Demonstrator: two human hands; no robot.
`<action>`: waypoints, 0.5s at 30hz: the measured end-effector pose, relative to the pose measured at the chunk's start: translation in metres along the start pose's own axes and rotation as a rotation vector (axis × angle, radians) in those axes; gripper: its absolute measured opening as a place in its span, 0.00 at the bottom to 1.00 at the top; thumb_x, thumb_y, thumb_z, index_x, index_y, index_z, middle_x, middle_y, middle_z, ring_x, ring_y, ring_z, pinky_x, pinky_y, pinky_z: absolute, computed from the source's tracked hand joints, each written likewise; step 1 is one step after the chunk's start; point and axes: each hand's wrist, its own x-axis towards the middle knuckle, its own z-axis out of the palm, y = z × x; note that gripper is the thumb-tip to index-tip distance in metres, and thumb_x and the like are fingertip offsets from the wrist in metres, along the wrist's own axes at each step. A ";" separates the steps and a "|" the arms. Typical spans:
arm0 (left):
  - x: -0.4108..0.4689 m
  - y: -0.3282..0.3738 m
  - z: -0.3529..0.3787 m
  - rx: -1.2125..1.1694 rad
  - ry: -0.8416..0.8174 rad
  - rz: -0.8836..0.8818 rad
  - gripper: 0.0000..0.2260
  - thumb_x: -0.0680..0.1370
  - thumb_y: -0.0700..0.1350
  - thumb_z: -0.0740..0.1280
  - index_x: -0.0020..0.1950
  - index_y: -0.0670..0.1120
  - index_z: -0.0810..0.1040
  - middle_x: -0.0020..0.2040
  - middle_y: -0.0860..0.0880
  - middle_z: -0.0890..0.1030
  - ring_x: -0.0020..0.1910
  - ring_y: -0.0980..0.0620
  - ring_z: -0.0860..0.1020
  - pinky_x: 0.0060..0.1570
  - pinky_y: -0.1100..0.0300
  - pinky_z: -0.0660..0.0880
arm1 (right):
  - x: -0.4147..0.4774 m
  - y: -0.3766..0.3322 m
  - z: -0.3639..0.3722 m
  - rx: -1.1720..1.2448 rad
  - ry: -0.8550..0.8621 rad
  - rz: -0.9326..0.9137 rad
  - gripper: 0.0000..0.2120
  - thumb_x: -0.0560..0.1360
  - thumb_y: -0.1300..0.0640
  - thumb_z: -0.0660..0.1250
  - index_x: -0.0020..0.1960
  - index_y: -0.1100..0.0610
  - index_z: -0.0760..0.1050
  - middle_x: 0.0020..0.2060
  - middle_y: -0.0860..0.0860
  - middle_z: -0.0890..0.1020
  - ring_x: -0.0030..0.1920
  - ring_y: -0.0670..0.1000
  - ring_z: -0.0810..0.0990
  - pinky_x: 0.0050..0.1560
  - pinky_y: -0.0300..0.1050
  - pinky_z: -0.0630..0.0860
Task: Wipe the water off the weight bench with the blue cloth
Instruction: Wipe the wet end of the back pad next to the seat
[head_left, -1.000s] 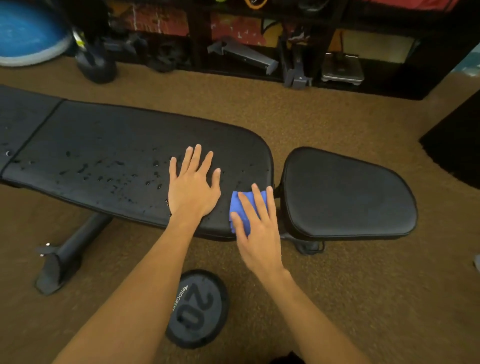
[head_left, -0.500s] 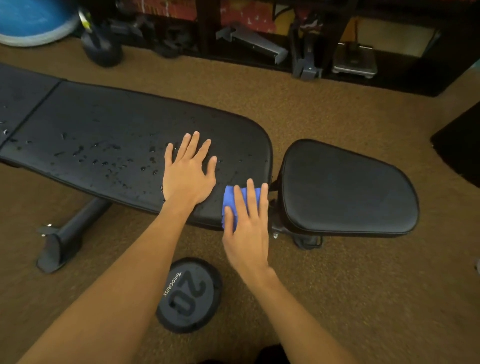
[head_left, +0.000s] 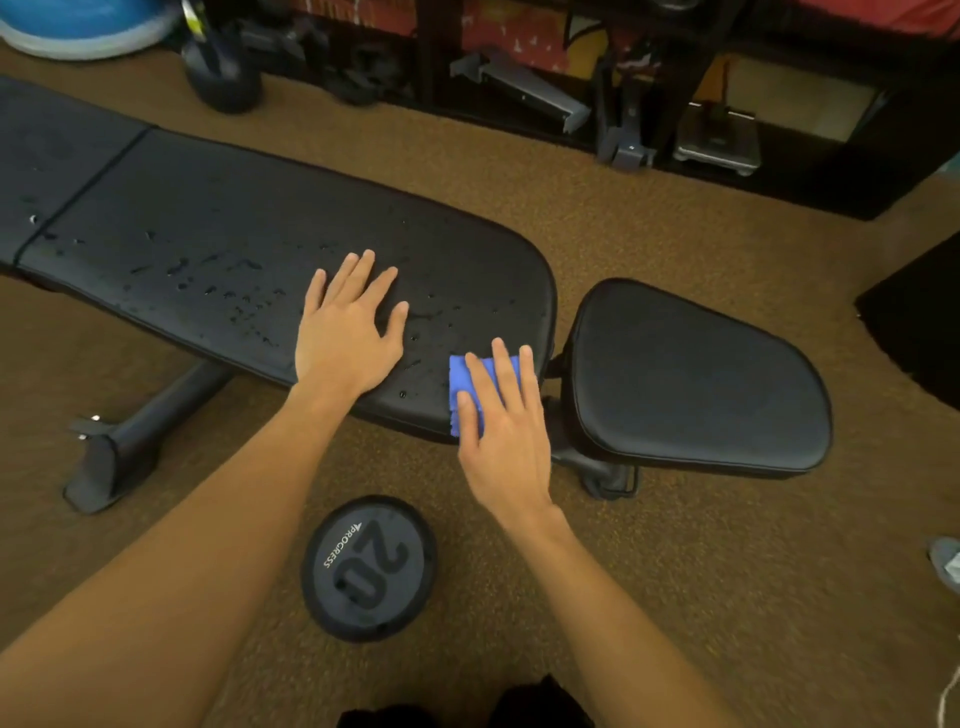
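The black weight bench (head_left: 249, 228) stretches from the left edge to the middle, its long pad speckled with water drops (head_left: 208, 280). My left hand (head_left: 348, 332) lies flat on the pad with fingers straight, just right of the wettest patch. My right hand (head_left: 501, 421) presses the folded blue cloth (head_left: 460, 382) with straight fingers onto the pad's near right corner; most of the cloth is hidden under the fingers. The separate seat pad (head_left: 696, 379) to the right looks dry.
A round 20 weight plate (head_left: 369, 569) lies on the brown carpet below the bench. The bench's foot bar (head_left: 130, 447) sticks out at the left. Dark shelving with gear (head_left: 519, 88) lines the far side. A black mat (head_left: 919, 322) lies at the right.
My right hand and the cloth have shifted a little along the pad's near right corner. My left hand has stayed flat on the pad. The view has drifted slightly.
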 end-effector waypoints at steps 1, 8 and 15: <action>0.000 0.002 0.001 0.004 0.017 -0.013 0.26 0.86 0.60 0.55 0.82 0.51 0.69 0.85 0.48 0.62 0.85 0.50 0.57 0.84 0.45 0.50 | 0.006 0.006 0.000 0.020 0.017 0.016 0.23 0.89 0.46 0.54 0.82 0.50 0.67 0.84 0.53 0.62 0.86 0.57 0.49 0.84 0.57 0.56; -0.001 0.005 0.000 0.006 0.052 -0.036 0.25 0.85 0.59 0.56 0.80 0.51 0.71 0.83 0.48 0.65 0.84 0.51 0.59 0.83 0.46 0.52 | 0.037 -0.005 0.008 -0.038 0.025 0.049 0.23 0.89 0.48 0.54 0.82 0.51 0.68 0.83 0.54 0.64 0.86 0.60 0.51 0.83 0.61 0.57; 0.000 0.006 0.000 0.016 0.059 -0.040 0.25 0.85 0.59 0.56 0.80 0.52 0.72 0.83 0.48 0.65 0.84 0.51 0.59 0.83 0.46 0.52 | 0.026 0.020 -0.001 0.046 0.045 0.093 0.23 0.89 0.47 0.54 0.82 0.53 0.68 0.84 0.53 0.63 0.86 0.57 0.50 0.82 0.60 0.60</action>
